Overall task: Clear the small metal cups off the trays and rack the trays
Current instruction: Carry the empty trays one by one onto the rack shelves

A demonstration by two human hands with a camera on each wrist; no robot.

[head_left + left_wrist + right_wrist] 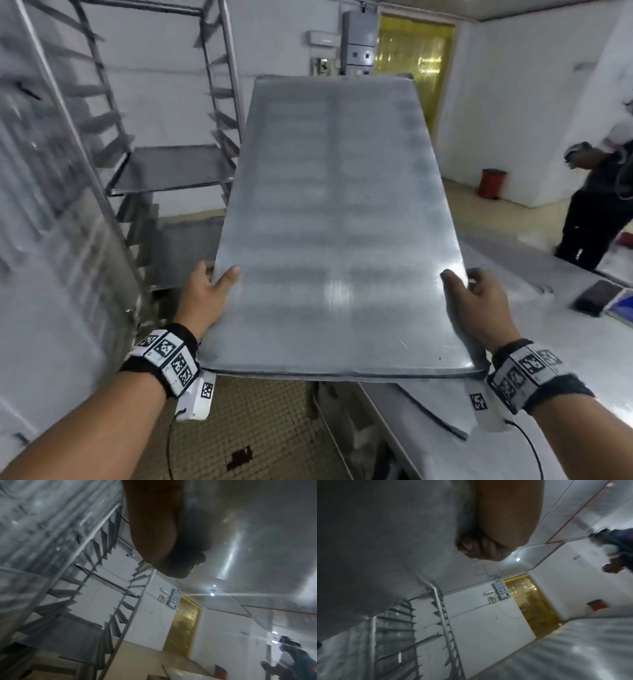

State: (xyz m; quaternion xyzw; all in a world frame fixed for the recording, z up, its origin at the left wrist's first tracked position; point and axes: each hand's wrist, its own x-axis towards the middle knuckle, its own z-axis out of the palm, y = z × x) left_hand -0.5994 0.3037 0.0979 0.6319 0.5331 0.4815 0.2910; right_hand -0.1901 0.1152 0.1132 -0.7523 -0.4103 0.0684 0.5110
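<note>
A large bare metal tray (329, 212) is held in the air in front of me, its far end raised toward the back wall. My left hand (205, 294) grips its left edge, thumb on top and fingers underneath. On the opposite edge my right hand (476, 301) grips the same way. No cups show on the tray. The wrist views look up at the tray's underside (248, 527) (385, 534), with curled fingers (171, 555) (477, 547) against it. The tall steel rack (219, 113) with angled runners stands at the left, one tray (174, 169) lying on a mid-height runner.
A steel table (548, 342) lies to my lower right, with another tray (435, 401) under the one I hold and a dark phone (597, 297) near its far side. Another person (603, 205) stands at the far right. A red bin (491, 183) and a yellow strip-curtain doorway (414, 65) are behind.
</note>
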